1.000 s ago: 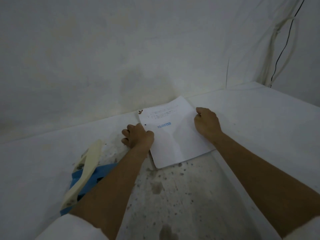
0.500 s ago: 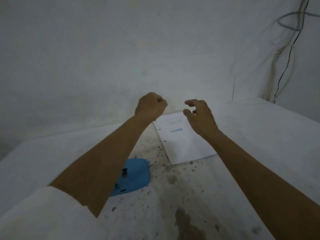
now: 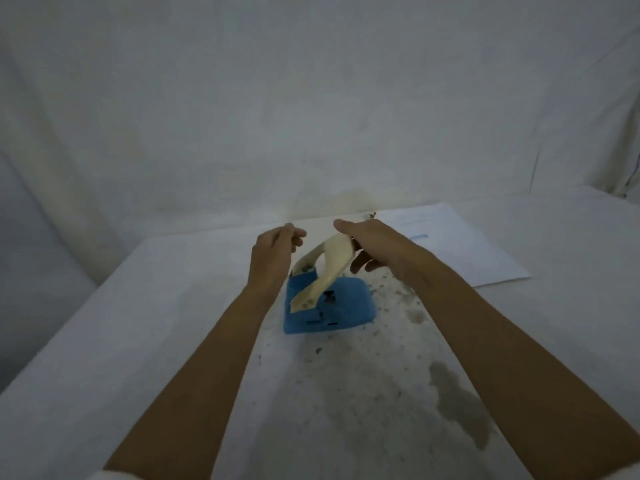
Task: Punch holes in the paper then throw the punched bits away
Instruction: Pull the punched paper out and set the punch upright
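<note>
Nearest us, the white-covered surface (image 3: pixel 104 358) is stained and freckled with dark specks, and we cannot tell which of those specks are punched bits and which are plain dirt; that is our first worry, since anything we sweep up from here may be the wrong stuff, and real bits could be left behind. A little farther on sits the hole punch (image 3: pixel 327 303), its blue base resting on the surface and its cream lever (image 3: pixel 330 261) tilted up and away. Our right hand (image 3: pixel 370 247) is at the top end of that lever, fingers (image 3: pixel 362 266) curled loosely under it and the thumb over it, though blur keeps us from saying how firmly it is held. Our left hand (image 3: pixel 273 258) hangs just beside the lever, fingers drawn close together and holding nothing that we can see. If we lift the punch by the lever alone, we judge the base could swing or drop open and scatter its bits across the cloth; steadying the base with the left hand would guard against that. Farthest off, the paper (image 3: pixel 460 244) lies flat to the right, well apart from the punch, with printed lines and a blue mark. It looks safe there, unless a sleeve drags it.
</note>
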